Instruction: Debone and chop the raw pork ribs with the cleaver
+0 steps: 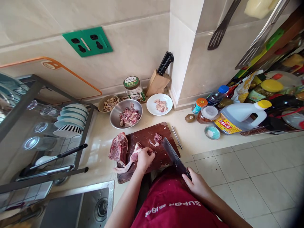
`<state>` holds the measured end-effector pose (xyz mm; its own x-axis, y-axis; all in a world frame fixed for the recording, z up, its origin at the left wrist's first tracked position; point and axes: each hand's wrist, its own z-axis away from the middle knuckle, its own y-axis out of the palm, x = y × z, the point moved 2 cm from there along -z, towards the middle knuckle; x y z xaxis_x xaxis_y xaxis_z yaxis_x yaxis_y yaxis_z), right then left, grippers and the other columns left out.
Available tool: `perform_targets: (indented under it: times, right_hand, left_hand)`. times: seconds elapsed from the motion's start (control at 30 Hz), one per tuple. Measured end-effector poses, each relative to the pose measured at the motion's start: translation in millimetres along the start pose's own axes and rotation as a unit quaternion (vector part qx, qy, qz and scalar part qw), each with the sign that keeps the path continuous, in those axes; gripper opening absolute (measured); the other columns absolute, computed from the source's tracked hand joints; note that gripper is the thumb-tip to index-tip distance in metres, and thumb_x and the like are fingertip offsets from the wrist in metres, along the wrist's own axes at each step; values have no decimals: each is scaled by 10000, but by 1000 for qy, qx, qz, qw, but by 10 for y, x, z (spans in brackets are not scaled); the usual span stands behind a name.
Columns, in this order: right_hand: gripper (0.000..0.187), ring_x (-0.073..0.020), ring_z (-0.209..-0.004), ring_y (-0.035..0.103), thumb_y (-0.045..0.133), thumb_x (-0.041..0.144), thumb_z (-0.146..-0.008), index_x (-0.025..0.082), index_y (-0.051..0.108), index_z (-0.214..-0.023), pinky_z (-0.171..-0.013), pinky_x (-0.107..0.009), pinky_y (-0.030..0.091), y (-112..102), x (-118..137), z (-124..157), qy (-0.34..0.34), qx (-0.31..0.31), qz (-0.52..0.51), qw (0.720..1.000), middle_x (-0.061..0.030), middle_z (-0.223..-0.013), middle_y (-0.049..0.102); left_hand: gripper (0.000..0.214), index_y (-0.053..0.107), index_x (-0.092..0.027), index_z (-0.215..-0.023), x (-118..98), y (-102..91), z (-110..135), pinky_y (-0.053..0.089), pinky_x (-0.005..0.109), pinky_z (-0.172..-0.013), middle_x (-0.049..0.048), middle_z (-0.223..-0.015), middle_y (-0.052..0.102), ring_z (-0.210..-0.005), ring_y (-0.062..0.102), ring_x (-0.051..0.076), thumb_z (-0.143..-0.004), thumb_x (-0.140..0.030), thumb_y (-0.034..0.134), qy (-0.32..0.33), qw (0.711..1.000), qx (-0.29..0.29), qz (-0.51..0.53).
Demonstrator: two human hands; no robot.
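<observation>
A dark red cutting board (pixel 147 139) lies on the counter with raw meat on it. My left hand (pixel 144 159) is closed on a strip of raw meat (pixel 133 156) at the board's near edge. A bigger slab of meat (pixel 118 148) rests at the board's left end, and small cut pieces (pixel 156 138) lie near the middle. My right hand (pixel 197 183) grips the handle of a cleaver (pixel 173 154), whose blade sits over the board's right side, just right of my left hand.
Behind the board stand a steel bowl of cut meat (pixel 126 114), a white plate with meat scraps (pixel 159 104), a small bowl (pixel 108 103), a jar (pixel 134 88) and a knife block (pixel 158 80). A dish rack (pixel 42 133) fills the left; bottles (pixel 242 115) crowd the right. A stove (pixel 80 205) lies below left.
</observation>
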<state>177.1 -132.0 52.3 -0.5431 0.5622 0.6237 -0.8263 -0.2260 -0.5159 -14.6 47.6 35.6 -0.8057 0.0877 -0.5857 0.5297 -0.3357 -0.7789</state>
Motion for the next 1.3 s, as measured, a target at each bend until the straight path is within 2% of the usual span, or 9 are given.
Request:
perform_targets:
  times: [0.2,0.3,0.47,0.6,0.77,0.9,1.03,1.13,1.3]
  right_hand:
    - [366,-241,-875,626,301,421,-840,166,516,-994,-728,-314,449,-79,-68,13,6,-29,-29,999,-133,-980,663]
    - [366,-240,-903,622,320,431,-830,177,527,-993,-755,-317,452,-117,-58,7,-2,-30,-44,999,-120,-995,663]
    - [384,-235,-900,624,326,467,-821,186,532,-982,-765,-318,458,-195,-54,-13,-2,-21,-66,998,-101,-967,670]
    - [383,-229,-850,630,330,466,-828,181,540,-972,-726,-310,459,-229,-53,-75,-13,-26,-65,997,-99,-922,675]
    - [407,-249,-829,631,325,427,-851,155,512,-1090,-681,-311,439,-303,53,-195,-33,-48,29,998,-122,-884,677]
    - [352,-243,-734,641,324,371,-866,160,521,-1067,-620,-292,419,-394,172,-296,-49,-36,90,994,-103,-775,675]
    - [372,-245,-856,633,333,385,-855,148,521,-1072,-697,-304,441,-416,150,-354,-49,-21,48,997,-133,-913,670]
    - [362,-223,-870,631,333,428,-846,176,537,-1006,-719,-289,452,-389,90,-367,-51,-18,-11,998,-101,-919,670]
    - [353,-145,-485,563,312,481,-850,200,513,-921,-514,-242,428,-328,32,-379,-29,25,-80,996,22,-553,571]
  left_hand:
    - [112,578,-176,-733,-5,-231,-289,379,216,-523,-33,-544,545,-516,510,117,-692,-246,501,-65,993,25,96]
    - [133,573,-186,-791,-142,-181,-439,415,239,-622,-5,-680,580,-650,550,145,-665,-215,538,-5,999,39,-7]
    - [569,465,-235,-1176,-413,30,-499,419,325,-796,104,-1136,475,-975,516,244,-628,-185,609,131,980,47,-144]
    - [433,522,-250,-1112,-402,129,-504,418,361,-834,97,-1088,488,-991,495,252,-690,-158,551,149,974,49,-165]
    - [447,459,-203,-1128,-283,198,-473,405,408,-882,87,-1081,489,-1015,479,241,-703,-230,598,152,983,-42,-99]
    - [332,510,-203,-1043,-354,307,-474,403,407,-876,82,-1059,515,-982,474,241,-728,-270,593,147,979,-77,-115]
    - [240,554,-220,-1000,-431,362,-520,414,372,-836,77,-1034,538,-945,472,235,-769,-185,500,145,974,-56,-163]
    - [200,567,-212,-892,-393,335,-515,420,355,-810,69,-958,544,-908,479,227,-746,-117,468,138,972,-37,-186]
    - [174,535,-197,-776,-275,273,-442,427,323,-788,33,-840,539,-827,511,176,-682,-72,459,107,991,-47,-59]
